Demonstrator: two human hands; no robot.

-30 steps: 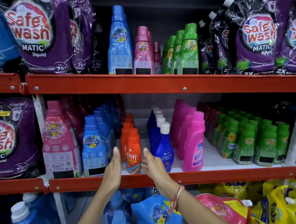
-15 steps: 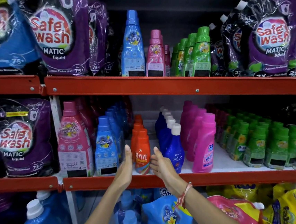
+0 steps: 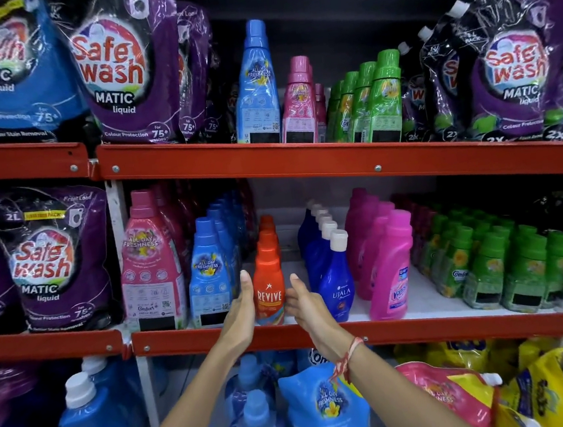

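An orange Revive bottle [image 3: 269, 285] stands at the front of a row of like bottles on the middle red shelf [image 3: 422, 329]. My left hand [image 3: 241, 315] lies flat along its left side with straight fingers. My right hand [image 3: 304, 305] is at its right side, fingers straight, thumb up. Both hands touch or nearly touch the bottle; I cannot tell which. A red thread band circles my right wrist.
Blue Comfort bottles [image 3: 209, 282] stand left of the orange row, dark blue Ujala bottles [image 3: 334, 277] right of it, then pink Vanish bottles [image 3: 390, 271] and green ones [image 3: 485, 269]. Purple Safe Wash pouches [image 3: 121, 67] fill the upper shelf. Blue pouches [image 3: 322, 405] sit below.
The view has shifted so the shelves sit further right and lower. Both hands have stayed flat on either side of the orange bottle, closing in slightly.
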